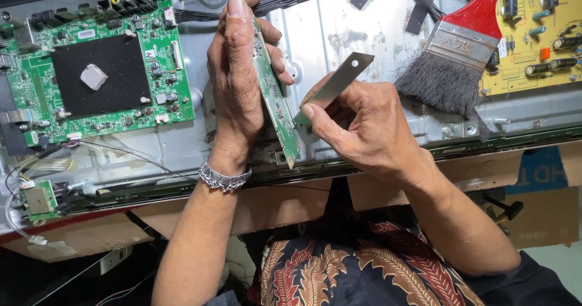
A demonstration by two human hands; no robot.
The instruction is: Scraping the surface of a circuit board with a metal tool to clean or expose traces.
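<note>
My left hand [236,82] is wrapped around a narrow green circuit strip [274,94], fingers closed on its long edges so it stands on edge above the grey metal back panel [339,33]. My right hand [364,127] pinches a bare snap-off knife blade [336,82] between thumb and forefinger, its lower end touching the strip's face near the bottom, its angled tip pointing up toward the red-handled paintbrush [458,51] lying on the panel. The large green main board [100,69] sits well apart to the left, a yellow power board [533,33] beyond the brush. The risk I see is the blade: it has no handle, so a slip under pressure could cut my gripping thumb or skid across the strip and gouge its traces. Since I hold the strip only by its edges, a hard push could also flex or crack it.
</note>
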